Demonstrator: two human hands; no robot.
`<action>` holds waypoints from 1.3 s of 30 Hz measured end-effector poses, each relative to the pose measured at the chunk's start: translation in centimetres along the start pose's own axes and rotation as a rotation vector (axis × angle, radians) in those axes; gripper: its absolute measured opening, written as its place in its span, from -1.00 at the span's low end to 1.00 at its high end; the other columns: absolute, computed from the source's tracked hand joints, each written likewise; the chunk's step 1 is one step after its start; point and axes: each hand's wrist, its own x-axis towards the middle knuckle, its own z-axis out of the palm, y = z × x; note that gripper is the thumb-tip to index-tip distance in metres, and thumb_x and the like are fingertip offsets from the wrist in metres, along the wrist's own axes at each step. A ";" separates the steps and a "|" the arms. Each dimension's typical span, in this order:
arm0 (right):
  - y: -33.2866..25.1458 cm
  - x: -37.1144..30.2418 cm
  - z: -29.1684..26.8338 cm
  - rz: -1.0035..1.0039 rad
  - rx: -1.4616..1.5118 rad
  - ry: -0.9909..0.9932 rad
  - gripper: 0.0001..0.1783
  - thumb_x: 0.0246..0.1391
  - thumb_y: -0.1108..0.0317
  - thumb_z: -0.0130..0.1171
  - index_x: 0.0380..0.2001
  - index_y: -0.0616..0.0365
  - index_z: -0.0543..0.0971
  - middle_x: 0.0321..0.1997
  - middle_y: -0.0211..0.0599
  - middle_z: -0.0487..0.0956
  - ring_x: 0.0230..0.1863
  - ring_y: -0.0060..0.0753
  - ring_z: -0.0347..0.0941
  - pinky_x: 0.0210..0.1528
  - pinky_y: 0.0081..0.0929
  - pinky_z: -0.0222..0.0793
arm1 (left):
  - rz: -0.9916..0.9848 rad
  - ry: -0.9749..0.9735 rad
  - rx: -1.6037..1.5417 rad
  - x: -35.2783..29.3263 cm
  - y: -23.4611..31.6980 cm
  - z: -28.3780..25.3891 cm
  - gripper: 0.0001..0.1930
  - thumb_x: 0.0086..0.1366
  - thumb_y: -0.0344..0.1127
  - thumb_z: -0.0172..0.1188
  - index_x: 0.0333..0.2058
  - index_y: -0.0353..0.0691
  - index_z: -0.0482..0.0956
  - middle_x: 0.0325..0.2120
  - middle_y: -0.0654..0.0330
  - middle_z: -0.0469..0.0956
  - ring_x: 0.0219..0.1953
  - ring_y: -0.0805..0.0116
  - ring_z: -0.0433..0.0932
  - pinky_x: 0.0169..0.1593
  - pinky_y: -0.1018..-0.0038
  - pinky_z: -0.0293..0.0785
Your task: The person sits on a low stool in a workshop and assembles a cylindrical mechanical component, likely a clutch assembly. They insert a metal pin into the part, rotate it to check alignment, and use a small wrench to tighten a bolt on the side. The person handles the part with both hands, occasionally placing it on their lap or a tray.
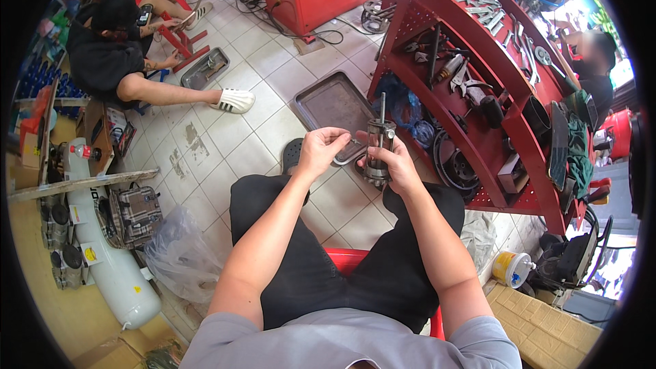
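My right hand (396, 165) is wrapped round a metal cylindrical part (378, 138) with a thin rod standing up from its top. It is held upright above my right knee, the thumb across its front. Just left of it, my left hand (323, 153) has thumb and fingertips pinched together. Whatever they pinch is too small to name. The left hand does not touch the cylindrical part. Beyond both hands, a dark metal tray (333, 101) lies on the tiled floor.
On my right stands a red tool cart (471, 89) with wrenches (478, 10) on top. A person (109, 48) sits at the far left beside a smaller tray (205, 68). A white tank (102, 246) and a clear plastic bag (181, 253) are at my left. A bucket (511, 268) stands right.
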 end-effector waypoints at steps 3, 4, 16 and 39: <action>0.1 0.0 -0.4 0.035 0.022 -0.026 -0.67 -0.06 0.51 0.11 -0.16 0.24 0.39 -0.10 -0.09 0.54 -0.43 -0.34 0.54 -0.34 -0.43 0.47 | 0.001 0.013 0.004 0.0 0.1 -0.1 -0.81 0.21 -0.33 0.23 -0.29 -0.35 0.60 -0.50 0.28 0.59 -0.49 0.62 0.48 -0.41 0.70 0.36; 0.2 0.0 -0.7 0.046 0.029 -0.018 -0.66 -0.07 0.51 0.09 -0.15 0.25 0.38 -0.09 -0.09 0.53 -0.43 -0.34 0.54 -0.34 -0.43 0.47 | 0.001 0.017 -0.001 0.0 0.2 -0.1 -0.81 0.21 -0.32 0.24 -0.29 -0.35 0.60 -0.50 0.29 0.59 -0.49 0.63 0.48 -0.41 0.70 0.35; 0.3 0.2 -1.0 0.057 0.030 -0.052 -0.59 -0.12 0.50 0.01 -0.10 0.29 0.37 -0.10 -0.09 0.53 -0.44 -0.31 0.54 -0.34 -0.41 0.49 | -0.066 -0.024 -0.057 0.0 0.2 -0.2 -0.81 0.21 -0.28 0.24 -0.30 -0.30 0.60 -0.50 0.30 0.59 -0.49 0.64 0.47 -0.41 0.70 0.35; 0.3 0.2 -0.7 0.001 0.044 -0.023 -0.61 -0.14 0.46 0.02 -0.14 0.28 0.38 -0.09 -0.06 0.53 -0.39 -0.29 0.54 -0.32 -0.39 0.49 | -0.153 -0.009 -0.137 0.1 0.0 -0.3 -0.84 0.22 -0.30 0.23 -0.31 -0.27 0.60 -0.52 0.32 0.57 -0.52 0.64 0.46 -0.43 0.70 0.34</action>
